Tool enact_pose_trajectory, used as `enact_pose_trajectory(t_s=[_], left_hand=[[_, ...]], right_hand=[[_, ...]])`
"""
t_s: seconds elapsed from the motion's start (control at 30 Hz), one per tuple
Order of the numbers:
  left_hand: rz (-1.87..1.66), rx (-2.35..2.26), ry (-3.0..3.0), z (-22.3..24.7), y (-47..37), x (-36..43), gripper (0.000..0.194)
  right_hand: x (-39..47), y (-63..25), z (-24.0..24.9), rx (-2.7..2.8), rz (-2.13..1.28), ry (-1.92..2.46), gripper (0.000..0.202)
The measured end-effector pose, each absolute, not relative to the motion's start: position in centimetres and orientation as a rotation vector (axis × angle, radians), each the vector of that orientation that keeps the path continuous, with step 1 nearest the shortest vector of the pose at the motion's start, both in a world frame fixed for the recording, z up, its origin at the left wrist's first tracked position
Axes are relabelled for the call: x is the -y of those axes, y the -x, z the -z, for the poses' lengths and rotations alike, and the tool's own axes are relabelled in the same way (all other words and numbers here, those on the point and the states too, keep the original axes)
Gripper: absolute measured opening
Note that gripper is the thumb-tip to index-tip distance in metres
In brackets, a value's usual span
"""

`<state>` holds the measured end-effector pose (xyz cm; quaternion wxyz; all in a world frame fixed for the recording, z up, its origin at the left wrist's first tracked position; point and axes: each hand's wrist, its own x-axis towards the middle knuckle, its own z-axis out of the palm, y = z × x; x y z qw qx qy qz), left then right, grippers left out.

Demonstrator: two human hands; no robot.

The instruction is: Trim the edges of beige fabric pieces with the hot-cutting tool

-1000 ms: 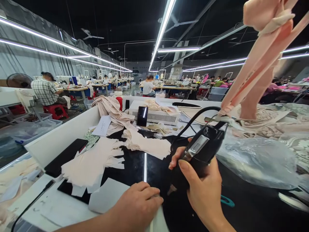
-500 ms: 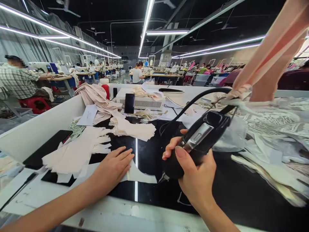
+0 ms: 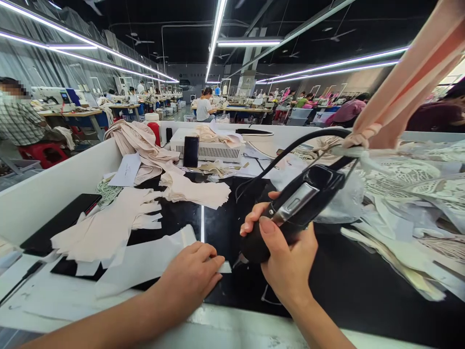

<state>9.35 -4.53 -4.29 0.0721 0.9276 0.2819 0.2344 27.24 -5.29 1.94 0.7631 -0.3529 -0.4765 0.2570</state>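
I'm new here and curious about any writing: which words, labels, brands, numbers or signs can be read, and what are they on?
No text is clear enough to quote.
White paper slip: lines of writing, too small to read.
Pillar sign: too small to read.
Back wall: faint marks, too blurred to read.
Black tool: no lettering can be made out.

A hand could pass over the black tabletop (image 3: 348,281) right of the right hand (image 3: 290,261) and its black tool (image 3: 310,194), up to the pale cloth strips (image 3: 399,264). Leftward, the left hand (image 3: 192,274) and a cloth stack (image 3: 105,223) stand in the way; higher, the cord (image 3: 316,133) arches beside hanging pink cloth (image 3: 410,82).
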Motion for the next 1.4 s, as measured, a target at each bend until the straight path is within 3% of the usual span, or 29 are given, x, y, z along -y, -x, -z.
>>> enact_pose_trajectory(t_s=[0.63,1.4], left_hand=[[-0.978,-0.675,-2.933,5.9,-9.3,4.5,0.019],[-0.926,-0.734,-2.99,6.4,-9.1,4.7,0.021]], right_hand=[[5.3,-27.1,-1.6,1.044,-0.582,0.752,0.045],[6.2,-26.6,-1.9,1.016,-0.605,0.759,0.039]])
